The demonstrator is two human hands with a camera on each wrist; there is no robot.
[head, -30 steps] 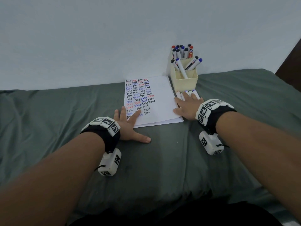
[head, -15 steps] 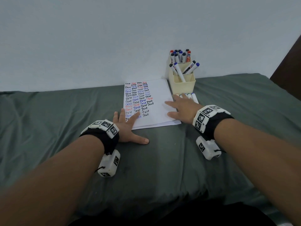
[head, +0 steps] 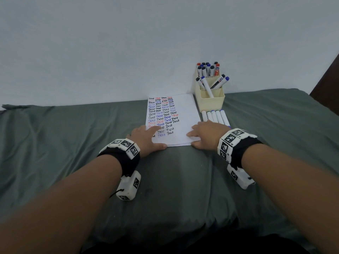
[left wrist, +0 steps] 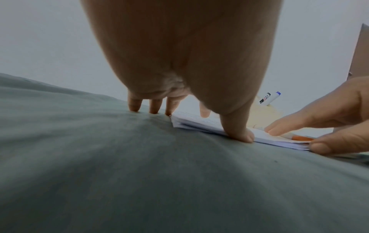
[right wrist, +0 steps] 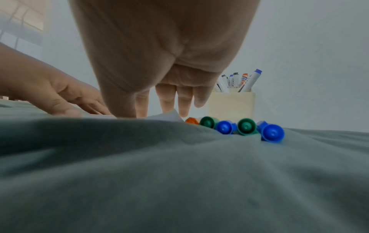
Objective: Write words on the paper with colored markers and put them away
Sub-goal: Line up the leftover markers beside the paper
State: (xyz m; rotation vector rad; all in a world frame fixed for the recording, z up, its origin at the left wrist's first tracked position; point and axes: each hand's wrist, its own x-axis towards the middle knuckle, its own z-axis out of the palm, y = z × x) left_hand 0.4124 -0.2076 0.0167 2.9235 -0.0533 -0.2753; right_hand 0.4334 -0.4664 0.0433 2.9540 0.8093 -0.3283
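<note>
A stack of white paper (head: 185, 114) (left wrist: 199, 124) lies on the green sheet, its left half filled with rows of "Test" in black, red and blue. My left hand (head: 146, 138) rests flat on the stack's near left corner, thumb (left wrist: 239, 134) at the near edge. My right hand (head: 203, 134) lies with straight fingers on the near right corner, thumb on the sheet at the stack's edge. Several white markers (head: 214, 116) lie in a row just right of the paper; their orange, green and blue caps (right wrist: 235, 127) face the right wrist camera. Neither hand holds a marker.
A cream pen holder (head: 210, 97) (right wrist: 231, 104) full of markers stands against the pale wall behind the loose markers. The green sheet (head: 73, 153) covers the whole surface. A dark wooden edge (head: 328, 85) shows at the far right.
My right hand slid left off the row of markers onto the paper's near right corner. My left hand stayed on the near left corner.
</note>
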